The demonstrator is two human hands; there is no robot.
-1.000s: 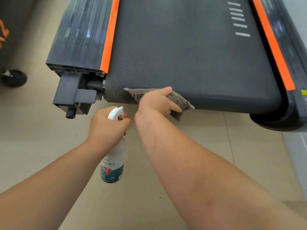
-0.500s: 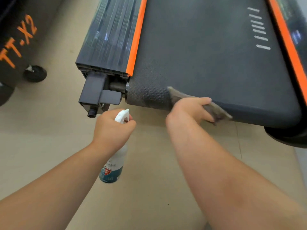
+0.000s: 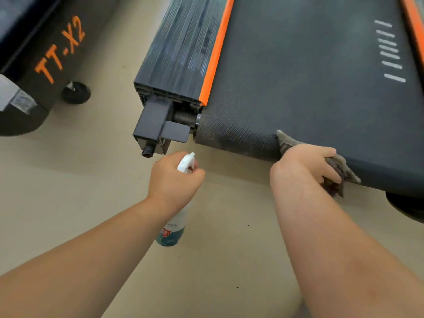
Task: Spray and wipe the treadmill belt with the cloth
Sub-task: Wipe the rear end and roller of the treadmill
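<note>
The dark grey treadmill belt [image 3: 309, 76] fills the upper right, curving down over its near end roller. My right hand [image 3: 305, 166] grips a grey, dirty cloth [image 3: 339, 166] and holds it against the belt's rounded near edge. A darker smudged patch shows on the belt edge left of the cloth. My left hand [image 3: 174, 180] grips the white head of a spray bottle [image 3: 172, 232], which hangs below it over the floor, just in front of the treadmill's left corner.
An orange strip [image 3: 215, 56] and a ribbed dark side rail [image 3: 176, 53] run along the belt's left. A black end bracket [image 3: 153, 131] juts out at the corner. Another black machine marked TT-X2 [image 3: 46, 60], with a small wheel [image 3: 75, 92], stands at left on the beige floor [image 3: 91, 180].
My right hand has slid the cloth rightward along the belt's near edge, leaving a smudged stretch to its left. My left hand and the bottle stay by the left corner.
</note>
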